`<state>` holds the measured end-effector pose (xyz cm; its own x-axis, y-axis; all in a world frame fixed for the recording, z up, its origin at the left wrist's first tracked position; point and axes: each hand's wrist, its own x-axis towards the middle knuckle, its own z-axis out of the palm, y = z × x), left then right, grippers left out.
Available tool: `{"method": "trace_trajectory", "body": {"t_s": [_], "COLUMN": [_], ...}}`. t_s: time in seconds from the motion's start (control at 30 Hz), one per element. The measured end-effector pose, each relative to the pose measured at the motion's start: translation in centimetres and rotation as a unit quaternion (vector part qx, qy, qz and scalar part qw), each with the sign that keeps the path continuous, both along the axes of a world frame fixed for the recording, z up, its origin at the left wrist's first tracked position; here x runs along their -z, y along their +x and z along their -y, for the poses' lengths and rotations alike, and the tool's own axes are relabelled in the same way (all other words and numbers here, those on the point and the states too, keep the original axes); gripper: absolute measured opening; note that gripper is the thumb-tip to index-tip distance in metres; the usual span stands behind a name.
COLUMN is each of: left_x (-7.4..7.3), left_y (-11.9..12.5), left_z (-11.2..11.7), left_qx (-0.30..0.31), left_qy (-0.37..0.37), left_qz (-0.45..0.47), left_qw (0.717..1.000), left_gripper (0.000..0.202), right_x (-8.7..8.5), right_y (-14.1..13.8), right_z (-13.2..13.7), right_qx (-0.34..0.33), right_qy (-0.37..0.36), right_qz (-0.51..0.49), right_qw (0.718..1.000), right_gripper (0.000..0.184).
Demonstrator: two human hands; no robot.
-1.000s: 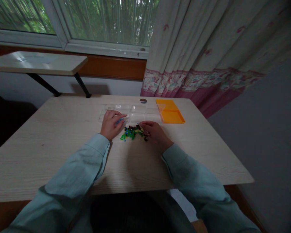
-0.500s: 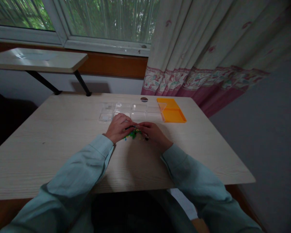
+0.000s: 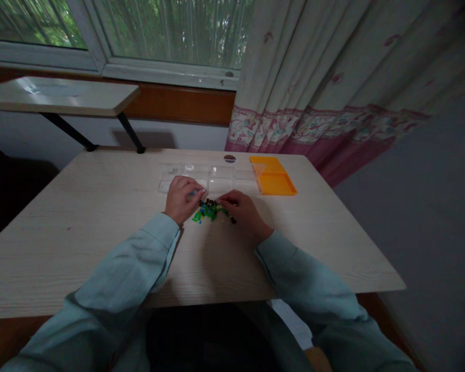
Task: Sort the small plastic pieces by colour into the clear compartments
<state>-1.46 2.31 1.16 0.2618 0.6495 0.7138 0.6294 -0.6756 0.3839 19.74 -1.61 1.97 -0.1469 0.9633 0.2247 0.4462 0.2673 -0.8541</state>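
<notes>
A small heap of green, blue and black beads (image 3: 208, 211) lies on the pale wooden table (image 3: 101, 227). My left hand (image 3: 182, 199) rests just left of the heap, fingers curled around a small blue piece. My right hand (image 3: 240, 209) lies on the right side of the heap, fingertips pinched down among the beads. Just beyond both hands sits a clear plastic compartment box (image 3: 217, 178); its cells are hard to make out.
An orange lid (image 3: 273, 181) lies at the box's right end. A dark round spot (image 3: 229, 158) marks the table's far edge. A folding shelf (image 3: 58, 95) juts from the wall at the left; a curtain (image 3: 333, 93) hangs at the right.
My left hand swung right onto the heap to meet the right hand, then drew back left with a blue piece. The right hand stayed on the beads.
</notes>
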Motion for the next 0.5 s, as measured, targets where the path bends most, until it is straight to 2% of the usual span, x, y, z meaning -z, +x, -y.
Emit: {"method": "trace_trajectory", "body": {"t_s": [0.1, 0.23, 0.33, 0.5], "left_x": [0.2, 0.6, 0.9, 1.1], "left_y": [-0.5, -1.3, -1.7, -1.8], "left_z": [-0.5, -1.2, -1.5, -1.8], "left_qx": [-0.058, -0.093, -0.106, -0.122], "left_qy": [-0.011, -0.019, -0.023, -0.028], "left_qz": [0.02, 0.043, 0.055, 0.065], "left_qw": [0.998, 0.995, 0.993, 0.99], "left_gripper": [0.022, 0.023, 0.023, 0.023], "right_x": [0.4, 1.0, 1.2, 1.0], "right_y": [-0.5, -1.0, -1.0, -0.6], "right_z": [0.2, 0.6, 0.6, 0.3], "right_qx": [-0.039, -0.082, -0.088, -0.062], "right_qy": [0.084, 0.155, 0.174, 0.184], "right_qz": [0.106, 0.208, 0.262, 0.304], "right_qw": [0.99, 0.962, 0.945, 0.933], "right_gripper": [0.011, 0.012, 0.013, 0.013]}}
